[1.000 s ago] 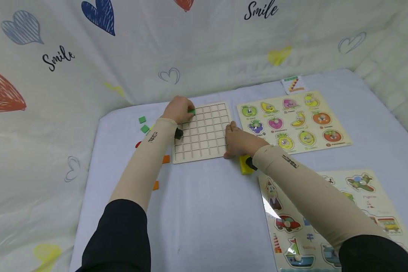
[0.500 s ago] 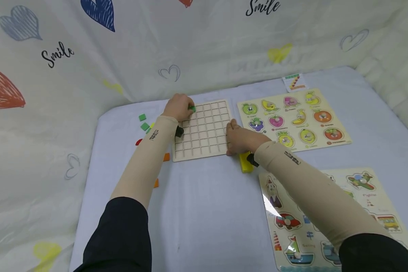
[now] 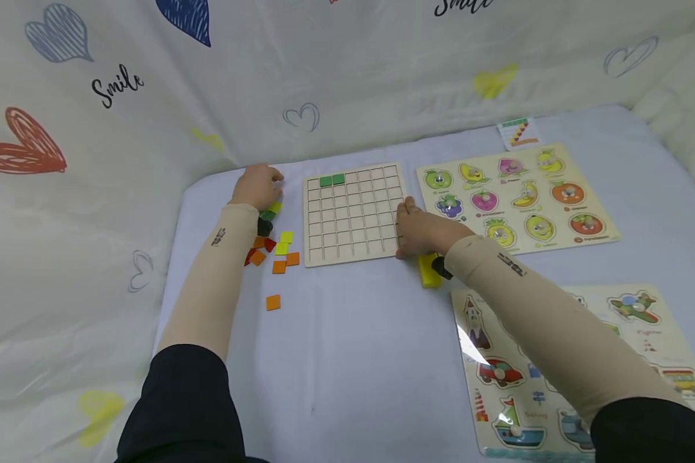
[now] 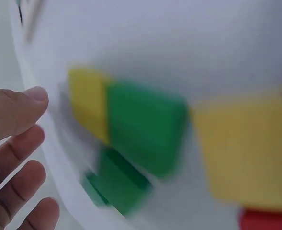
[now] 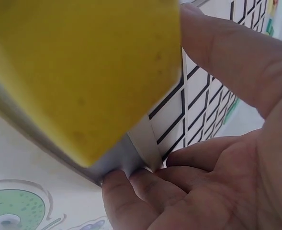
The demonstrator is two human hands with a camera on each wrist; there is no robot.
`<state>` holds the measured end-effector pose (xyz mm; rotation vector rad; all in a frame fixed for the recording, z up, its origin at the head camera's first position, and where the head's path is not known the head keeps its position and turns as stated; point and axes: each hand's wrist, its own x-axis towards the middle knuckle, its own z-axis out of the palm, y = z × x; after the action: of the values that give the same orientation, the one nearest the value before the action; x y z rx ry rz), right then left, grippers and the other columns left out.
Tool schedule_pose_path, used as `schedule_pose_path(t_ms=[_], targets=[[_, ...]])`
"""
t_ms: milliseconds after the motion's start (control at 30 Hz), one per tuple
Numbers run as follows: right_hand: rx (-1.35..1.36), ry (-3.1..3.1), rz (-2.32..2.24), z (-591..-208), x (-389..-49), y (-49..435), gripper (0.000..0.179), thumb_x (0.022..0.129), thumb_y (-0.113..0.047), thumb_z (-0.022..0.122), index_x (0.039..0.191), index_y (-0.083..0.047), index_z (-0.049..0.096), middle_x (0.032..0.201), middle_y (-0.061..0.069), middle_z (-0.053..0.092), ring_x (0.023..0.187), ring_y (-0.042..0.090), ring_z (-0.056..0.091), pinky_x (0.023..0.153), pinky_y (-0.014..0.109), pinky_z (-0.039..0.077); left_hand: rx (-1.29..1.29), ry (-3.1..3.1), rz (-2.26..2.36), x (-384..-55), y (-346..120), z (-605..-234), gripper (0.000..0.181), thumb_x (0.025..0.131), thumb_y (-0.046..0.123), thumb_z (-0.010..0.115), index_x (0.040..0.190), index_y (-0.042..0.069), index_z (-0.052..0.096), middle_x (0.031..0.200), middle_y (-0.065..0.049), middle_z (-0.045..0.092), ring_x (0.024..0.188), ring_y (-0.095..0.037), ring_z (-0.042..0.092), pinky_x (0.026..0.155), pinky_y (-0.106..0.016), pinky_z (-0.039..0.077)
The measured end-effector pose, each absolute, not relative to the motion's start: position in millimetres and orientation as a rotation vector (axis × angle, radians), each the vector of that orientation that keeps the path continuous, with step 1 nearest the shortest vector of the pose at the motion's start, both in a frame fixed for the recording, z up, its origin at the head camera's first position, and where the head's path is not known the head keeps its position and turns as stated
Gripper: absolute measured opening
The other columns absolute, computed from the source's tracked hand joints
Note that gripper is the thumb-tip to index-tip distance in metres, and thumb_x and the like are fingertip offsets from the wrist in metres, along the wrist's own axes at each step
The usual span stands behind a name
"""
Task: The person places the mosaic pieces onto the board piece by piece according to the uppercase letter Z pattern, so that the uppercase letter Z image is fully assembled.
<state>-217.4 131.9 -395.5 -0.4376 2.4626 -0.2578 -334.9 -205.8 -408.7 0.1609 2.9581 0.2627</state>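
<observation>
A wooden grid board (image 3: 353, 222) lies mid-table, two green square tiles (image 3: 332, 181) side by side in its top row. Left of it, my left hand (image 3: 257, 186) is over loose tiles. In the left wrist view its fingers (image 4: 16, 148) are spread and hold nothing, beside a green tile (image 4: 145, 124), a yellow tile (image 4: 88, 103) and more green pieces (image 4: 119, 184). My right hand (image 3: 428, 228) rests along the board's right edge, thumb toward the near corner and fingertips (image 5: 117, 187) at the side. Under the right wrist is a yellow block (image 3: 428, 271).
Several orange tiles (image 3: 273, 302), yellow tiles (image 3: 281, 248) and red pieces (image 3: 269, 245) lie left of the board. To the right are a fruit puzzle board (image 3: 515, 202) and, nearer, a vehicle puzzle board (image 3: 512, 408). A small pattern card (image 3: 519, 134) lies at the back.
My left hand has let go of a green tile at the board's top row and moved left to the loose tiles. The right hand stays at the board's edge. The head view has shifted slightly.
</observation>
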Motion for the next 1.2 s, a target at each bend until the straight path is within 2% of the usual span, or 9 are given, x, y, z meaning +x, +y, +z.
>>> schedule_pose_path(t_ms=[133,367,500,733,967,1200], targets=[[-0.428,2.464,-0.270,-396,-217,133,0.104,0.098,-0.028,0.072,0.160,0.014,0.001,0.170,0.032,-0.009,0.162,0.043,0.001,0.130,0.051,0.018,0.100,2.977,0.236,-333,-236,-416,0.045,0.100,0.015,0.063,0.143,0.001,0.060,0.147,-0.023,0.057,0.135,-0.041,0.051,0.118,-0.056,0.043],[-0.429,2.469,-0.240,-398,-221,131,0.106,0.098,-0.031,0.072,0.160,0.013,-0.001,0.170,0.032,-0.011,0.162,0.044,0.000,0.129,0.051,0.022,0.014,2.951,0.341,-325,-255,-414,0.039,0.103,0.014,0.062,0.139,-0.002,0.063,0.137,-0.024,0.062,0.118,-0.039,0.054,0.117,-0.054,0.044],[-0.423,2.473,-0.232,-398,-222,130,0.107,0.097,-0.032,0.073,0.160,0.013,-0.001,0.170,0.032,-0.011,0.162,0.044,0.002,0.128,0.051,0.025,0.016,2.969,0.353,-317,-250,-406,0.036,0.103,0.012,0.062,0.136,-0.003,0.065,0.135,-0.024,0.064,0.116,-0.039,0.056,0.115,-0.053,0.045],[-0.409,2.470,-0.241,-395,-218,131,0.107,0.097,-0.031,0.073,0.161,0.013,0.000,0.170,0.031,-0.009,0.162,0.043,0.000,0.131,0.050,0.016,0.011,2.971,0.355,-312,-245,-408,0.035,0.104,0.013,0.061,0.134,-0.003,0.066,0.133,-0.024,0.064,0.115,-0.038,0.055,0.116,-0.053,0.045],[-0.445,2.487,-0.211,-394,-216,130,0.105,0.096,-0.032,0.073,0.160,0.014,0.003,0.170,0.032,-0.005,0.162,0.043,-0.002,0.131,0.050,0.014,0.051,2.976,0.380,-317,-242,-408,0.034,0.105,0.013,0.061,0.133,-0.004,0.066,0.131,-0.023,0.067,0.112,-0.037,0.057,0.112,-0.052,0.048],[-0.426,2.506,-0.196,-395,-216,131,0.104,0.096,-0.032,0.074,0.161,0.013,0.007,0.171,0.031,-0.002,0.162,0.044,0.004,0.131,0.052,0.013,0.181,2.978,0.452,-330,-199,-406,0.035,0.104,0.016,0.063,0.136,0.001,0.066,0.135,-0.018,0.066,0.123,-0.033,0.057,0.114,-0.047,0.046]])
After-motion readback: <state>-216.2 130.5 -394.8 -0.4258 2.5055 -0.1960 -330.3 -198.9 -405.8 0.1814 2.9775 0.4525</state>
